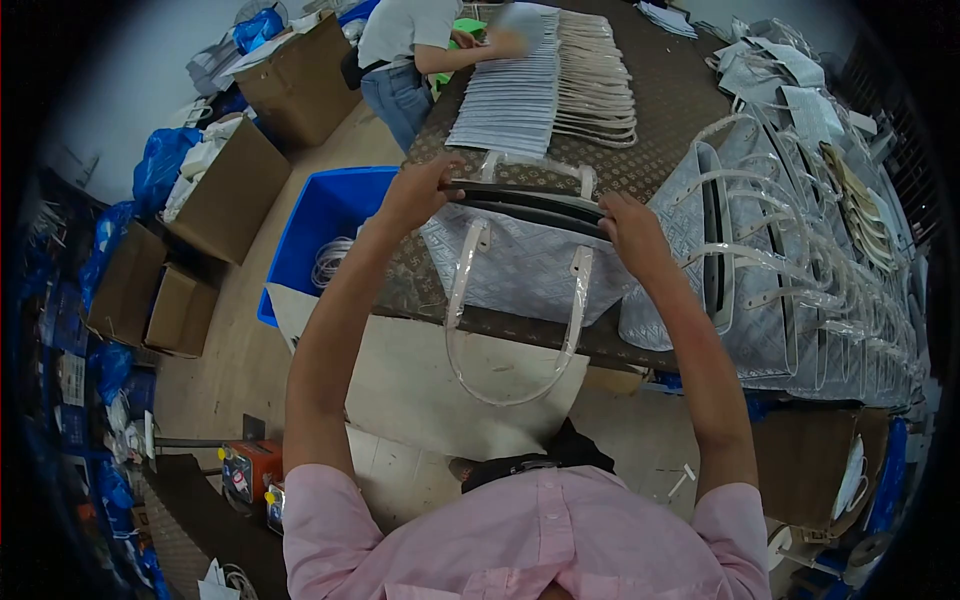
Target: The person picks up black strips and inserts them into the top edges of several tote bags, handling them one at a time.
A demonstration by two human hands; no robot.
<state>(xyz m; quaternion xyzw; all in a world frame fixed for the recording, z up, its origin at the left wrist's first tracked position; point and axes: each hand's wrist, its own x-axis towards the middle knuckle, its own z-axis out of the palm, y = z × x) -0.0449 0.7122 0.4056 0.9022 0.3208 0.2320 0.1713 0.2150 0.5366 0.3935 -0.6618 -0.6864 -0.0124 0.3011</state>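
A light grey patterned handbag (pixel 520 262) stands at the near edge of the brown patterned table (pixel 670 85). My left hand (pixel 418 192) grips the left end of its top opening, and my right hand (pixel 630 228) grips the right end. Dark lining shows between the rims. The front handle (pixel 457 330), wrapped in clear plastic, hangs down over the table edge, while the back handle (pixel 540 162) stands up behind the opening. The inside of the bag is mostly hidden.
Similar bags (pixel 760 260) crowd the right side of the table. Farther back lie rows of strips with pale handles (pixel 595 80), where a co-worker (pixel 405 45) reaches in. A blue bin (pixel 300 225) and cardboard boxes (pixel 225 190) stand left.
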